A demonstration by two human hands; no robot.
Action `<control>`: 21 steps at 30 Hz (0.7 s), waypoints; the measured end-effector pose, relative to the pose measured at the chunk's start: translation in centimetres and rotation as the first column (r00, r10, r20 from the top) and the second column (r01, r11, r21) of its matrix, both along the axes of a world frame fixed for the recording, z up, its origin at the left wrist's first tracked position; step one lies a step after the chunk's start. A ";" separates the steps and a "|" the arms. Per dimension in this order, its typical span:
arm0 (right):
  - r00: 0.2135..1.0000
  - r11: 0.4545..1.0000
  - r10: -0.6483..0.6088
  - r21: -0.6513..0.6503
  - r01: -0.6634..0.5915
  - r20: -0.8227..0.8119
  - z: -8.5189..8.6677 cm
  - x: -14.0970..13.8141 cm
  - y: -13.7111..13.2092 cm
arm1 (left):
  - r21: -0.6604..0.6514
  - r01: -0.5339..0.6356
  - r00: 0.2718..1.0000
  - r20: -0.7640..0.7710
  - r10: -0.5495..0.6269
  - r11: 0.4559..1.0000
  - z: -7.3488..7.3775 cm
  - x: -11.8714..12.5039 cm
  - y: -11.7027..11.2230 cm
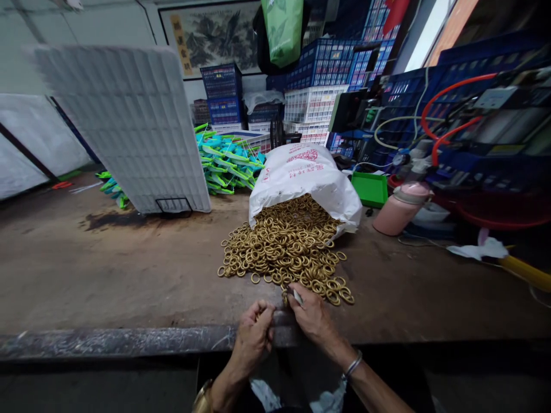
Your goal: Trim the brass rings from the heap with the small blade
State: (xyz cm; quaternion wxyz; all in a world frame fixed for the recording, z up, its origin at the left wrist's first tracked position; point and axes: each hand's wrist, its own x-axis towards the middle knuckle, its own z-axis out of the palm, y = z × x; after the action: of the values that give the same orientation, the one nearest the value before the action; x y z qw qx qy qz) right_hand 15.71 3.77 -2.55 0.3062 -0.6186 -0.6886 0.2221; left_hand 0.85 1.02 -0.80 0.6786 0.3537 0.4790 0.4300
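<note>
A heap of gold-coloured rings [279,246] spills from the open mouth of a white sack [301,163] with red print, which lies on its side on the table. At the heap's near edge my right hand [313,318] is closed around a small tool [297,296] with a pale part; its exact kind is unclear. A ring or two show by its tip. My left hand [253,335] is closed in a pinch just left of it, over the table's front edge. Whatever lies between its fingertips is too small to make out. The two hands are slightly apart.
A white ribbed panel [124,126] stands upright at left, with green and blue plastic pieces [228,160] behind it. A green tray [370,189], a pink bottle [400,209] and a yellow-handled thing [527,272] are at right. Stacked crates [318,106] fill the back.
</note>
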 end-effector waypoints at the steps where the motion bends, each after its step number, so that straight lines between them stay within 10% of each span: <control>1: 0.999 1.000 0.002 -0.008 -0.002 -0.033 0.0 0.0 0.1 | 0.022 -0.003 0.999 -0.051 0.004 1.000 -0.1 0.1 0.2; 21: 0.943 0.979 0.202 0.023 -0.203 -0.264 1.6 -1.3 -0.6 | 0.074 0.021 0.993 -0.117 -0.013 0.997 -0.3 -0.3 1.2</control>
State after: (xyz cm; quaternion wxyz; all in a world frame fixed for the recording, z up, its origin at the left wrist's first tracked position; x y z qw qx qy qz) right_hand 14.44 3.13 -0.92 0.3699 -0.5100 -0.7008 0.3347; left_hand 0.54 2.26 -1.13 0.6394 0.4074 0.4984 0.4204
